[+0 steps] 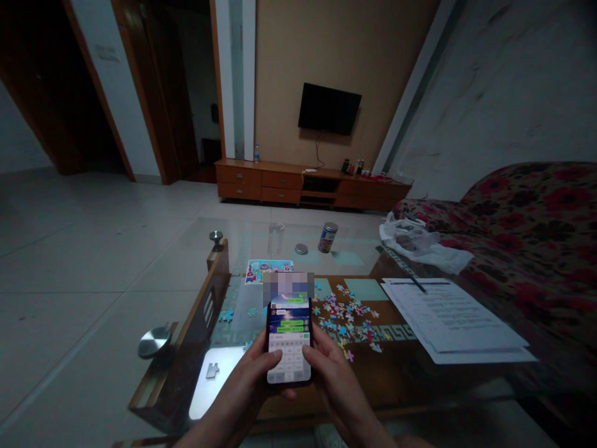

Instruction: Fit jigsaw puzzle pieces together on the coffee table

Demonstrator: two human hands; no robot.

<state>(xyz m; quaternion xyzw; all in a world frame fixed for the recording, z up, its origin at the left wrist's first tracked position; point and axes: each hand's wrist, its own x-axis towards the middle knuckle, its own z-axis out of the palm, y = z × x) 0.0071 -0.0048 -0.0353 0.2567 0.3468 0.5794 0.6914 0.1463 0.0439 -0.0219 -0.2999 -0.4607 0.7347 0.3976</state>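
Note:
Both my hands hold a lit smartphone [289, 339] upright over the near edge of a glass coffee table [196, 261]. My left hand [254, 373] wraps its left side with the thumb on the on-screen keyboard. My right hand [329, 367] grips the right side, its thumb also on the keys. The screen shows chat bubbles above the keyboard. Just beyond the phone lies a scatter of coloured puzzle pieces [349, 317]. A single pale puzzle piece [212, 371] lies to the left of my left hand.
A puzzle picture card [268, 270], a clear glass [276, 239], a round lid [301, 249] and a printed can [328, 237] stand farther back. Papers with a pen [454, 320] lie right, beside a floral sofa [536, 230]. A TV [329, 108] hangs above a wooden cabinet.

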